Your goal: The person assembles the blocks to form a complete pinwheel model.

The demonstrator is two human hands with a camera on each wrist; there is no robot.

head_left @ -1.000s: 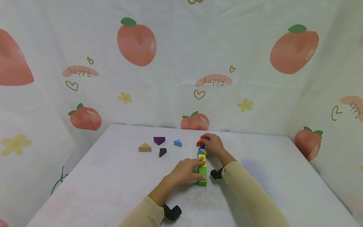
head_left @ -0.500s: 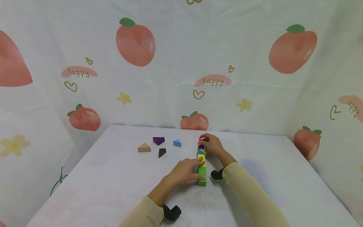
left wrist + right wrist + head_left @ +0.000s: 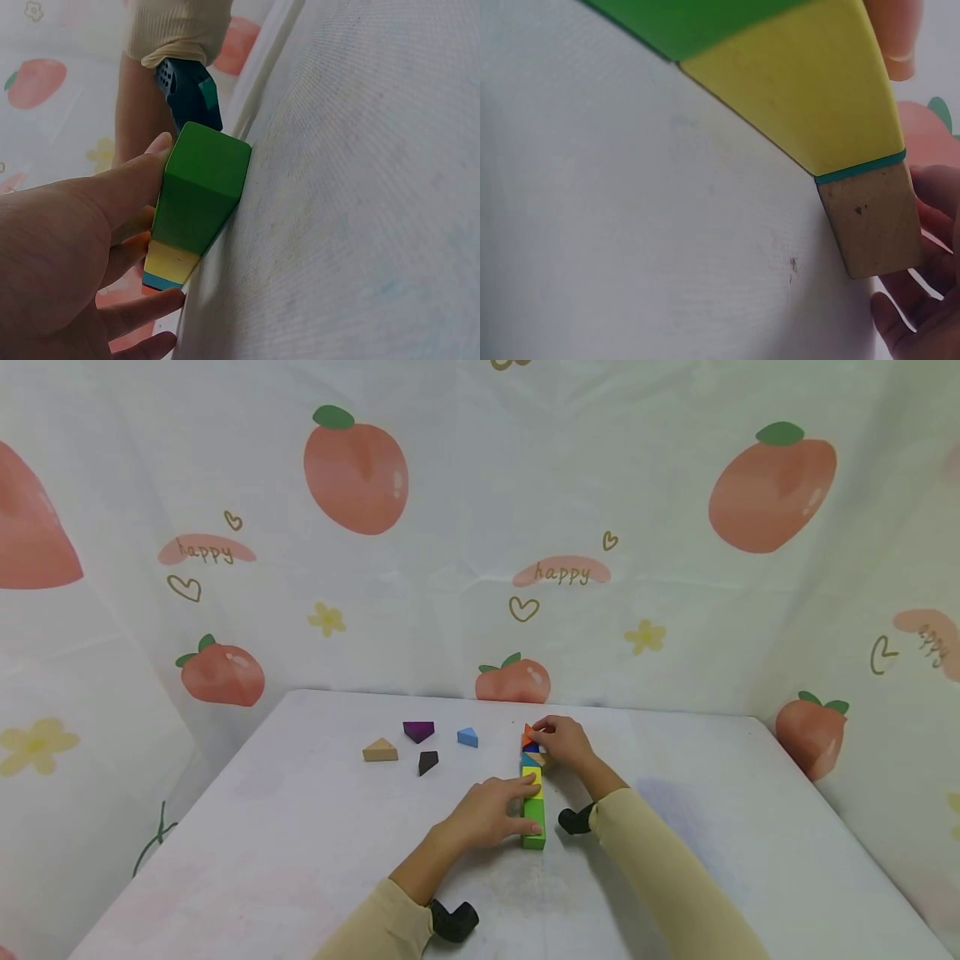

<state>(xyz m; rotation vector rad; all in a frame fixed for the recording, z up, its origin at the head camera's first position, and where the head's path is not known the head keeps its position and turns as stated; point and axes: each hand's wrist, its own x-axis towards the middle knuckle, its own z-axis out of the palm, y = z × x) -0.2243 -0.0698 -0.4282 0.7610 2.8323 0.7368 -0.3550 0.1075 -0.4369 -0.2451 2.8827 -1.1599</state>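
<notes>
A row of wooden blocks runs away from the person: a green block (image 3: 533, 818) nearest, then a yellow block (image 3: 531, 772), a teal triangle (image 3: 528, 761) beside a natural wood one (image 3: 874, 221), a dark blue piece (image 3: 532, 748) and an orange triangle (image 3: 527, 737) at the far end. My left hand (image 3: 486, 812) rests on the row, thumb on the green block, fairly straight fingers on the yellow. At the far end, my right hand (image 3: 562, 742) pinches the orange triangle, its fingertips partly covering it. In the right wrist view, the orange and blue pieces are hidden.
Left of the row lie a light blue triangle (image 3: 468, 737), a purple block (image 3: 418, 732), a black block (image 3: 428, 762) and a natural wood triangle (image 3: 380, 750). A fruit-print curtain (image 3: 450, 527) hangs behind the white table (image 3: 300, 843).
The orange triangle has turned in the right hand's fingers and now stands in line with the dark blue piece. The left hand keeps its place on the row.
</notes>
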